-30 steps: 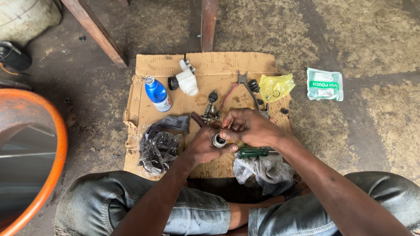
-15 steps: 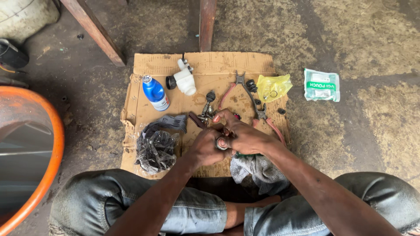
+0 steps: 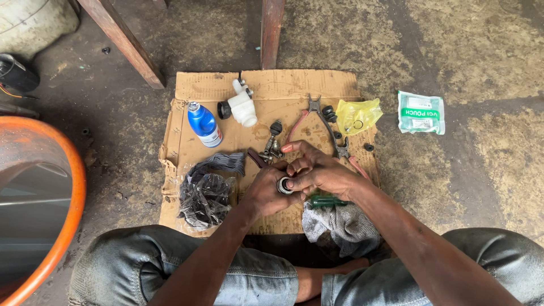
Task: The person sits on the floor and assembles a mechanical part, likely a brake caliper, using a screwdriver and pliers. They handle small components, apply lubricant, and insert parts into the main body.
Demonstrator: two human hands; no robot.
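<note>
My left hand (image 3: 266,192) and my right hand (image 3: 317,170) meet over a sheet of brown cardboard (image 3: 283,85) on the floor. Together they grip a small round metal part with a dark rubber ring (image 3: 283,185). The left hand cups it from below and the right hand's fingertips press on its top. Just beyond the hands lie small metal fittings (image 3: 272,148). A green-handled screwdriver (image 3: 326,200) lies under my right wrist, on a grey rag (image 3: 340,224).
On the cardboard lie a blue bottle (image 3: 204,124), a white plastic reservoir (image 3: 242,107), red-handled pliers (image 3: 328,127), a yellow plastic bag (image 3: 358,114) and a crumpled black bag (image 3: 205,195). A green-and-white pouch (image 3: 420,112) rests on the concrete. An orange-rimmed object (image 3: 62,226) stands at left, wooden legs (image 3: 271,31) behind.
My hands have stayed on the round part, with the right fingers shifting over its top. The camera view has drifted slightly.
</note>
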